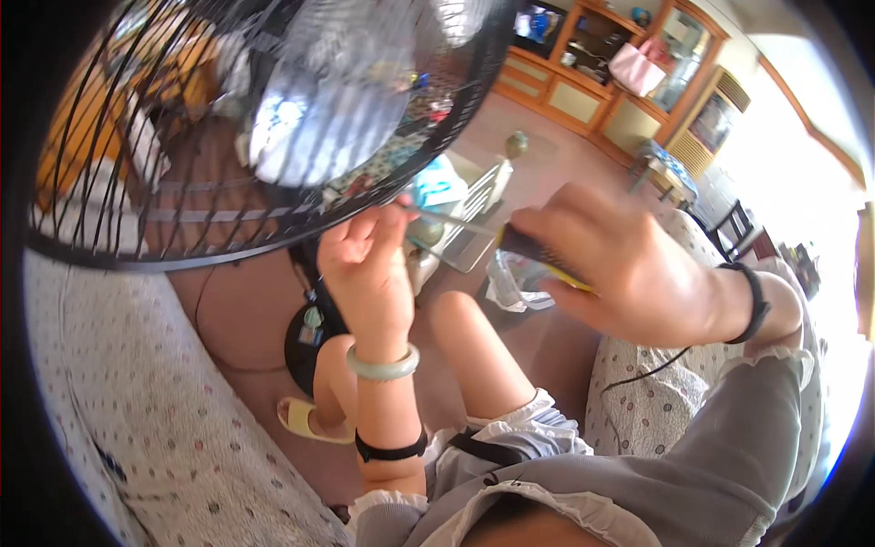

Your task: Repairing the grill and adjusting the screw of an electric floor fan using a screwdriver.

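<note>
A large electric fan with a black wire guard fills the upper left, its pale translucent blades visible behind the wires. My left hand is raised to the guard's lower right rim, thumb and fingers closed on the edge. Whether a small part sits between those fingertips cannot be made out. In my right hand is a screwdriver with a black and yellow handle, slightly blurred. Its thin metal shaft points left, and the tip reaches the rim beside my left fingertips.
Patterned cloth-covered sofas flank me on the left and right. Behind the hands are a low table with cluttered items and a clear plastic bag. The fan's round black base stands near my foot. Wooden cabinets line the far wall.
</note>
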Motion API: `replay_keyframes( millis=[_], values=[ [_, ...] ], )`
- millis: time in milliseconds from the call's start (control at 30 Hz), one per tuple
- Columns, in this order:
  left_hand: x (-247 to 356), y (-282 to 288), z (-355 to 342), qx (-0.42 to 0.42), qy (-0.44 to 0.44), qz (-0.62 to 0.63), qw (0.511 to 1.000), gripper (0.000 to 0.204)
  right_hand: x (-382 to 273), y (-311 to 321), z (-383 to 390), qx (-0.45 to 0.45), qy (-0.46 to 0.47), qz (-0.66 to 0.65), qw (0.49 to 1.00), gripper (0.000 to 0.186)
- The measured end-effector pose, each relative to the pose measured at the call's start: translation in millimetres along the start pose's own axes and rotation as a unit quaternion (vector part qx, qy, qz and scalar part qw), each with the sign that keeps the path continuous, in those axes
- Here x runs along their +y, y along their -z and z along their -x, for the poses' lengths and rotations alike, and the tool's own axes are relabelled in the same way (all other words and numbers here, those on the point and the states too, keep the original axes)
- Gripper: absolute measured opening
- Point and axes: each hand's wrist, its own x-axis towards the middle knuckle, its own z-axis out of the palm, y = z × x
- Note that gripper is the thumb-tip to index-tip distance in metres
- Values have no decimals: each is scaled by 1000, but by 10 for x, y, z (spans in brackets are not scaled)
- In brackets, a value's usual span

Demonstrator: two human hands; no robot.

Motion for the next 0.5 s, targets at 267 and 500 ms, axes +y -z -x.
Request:
replay_keyframes(
  millis=[267,500],
  values=[
    [-44,76,19,-24,10,-32,999,30,167,-28,59,-19,-136,-172,976,25],
    [-13,77,53,1,20,-72,997,18,196,65,25,-136,-396,-582,697,25]
  ],
)
